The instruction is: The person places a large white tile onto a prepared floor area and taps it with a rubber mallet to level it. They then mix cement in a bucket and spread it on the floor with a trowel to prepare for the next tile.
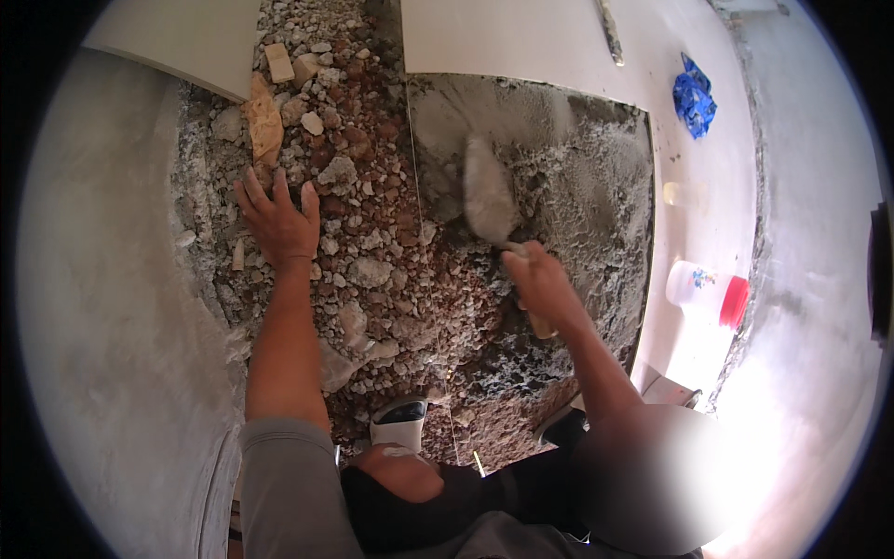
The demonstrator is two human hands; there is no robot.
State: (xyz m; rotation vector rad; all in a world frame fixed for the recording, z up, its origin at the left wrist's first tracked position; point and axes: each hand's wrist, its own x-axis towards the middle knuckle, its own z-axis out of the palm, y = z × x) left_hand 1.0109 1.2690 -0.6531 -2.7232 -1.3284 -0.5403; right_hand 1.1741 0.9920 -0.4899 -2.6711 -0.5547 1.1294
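Two bare hands show. The right hand grips the wooden handle of a masonry trowel; the left hand, open and fingers spread, lies over rubble. The blade is above or on the grey mortar bed. Low, even strokes should level it against the pale floor tile beyond. Blur obscures blade contact; the frame crops that tile.

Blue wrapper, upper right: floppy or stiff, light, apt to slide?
The wrapper is probably floppy, given its crumpled folds. Likely light, since it looks like thin film. Might slide if pushed: the pale surface under it looks smooth.
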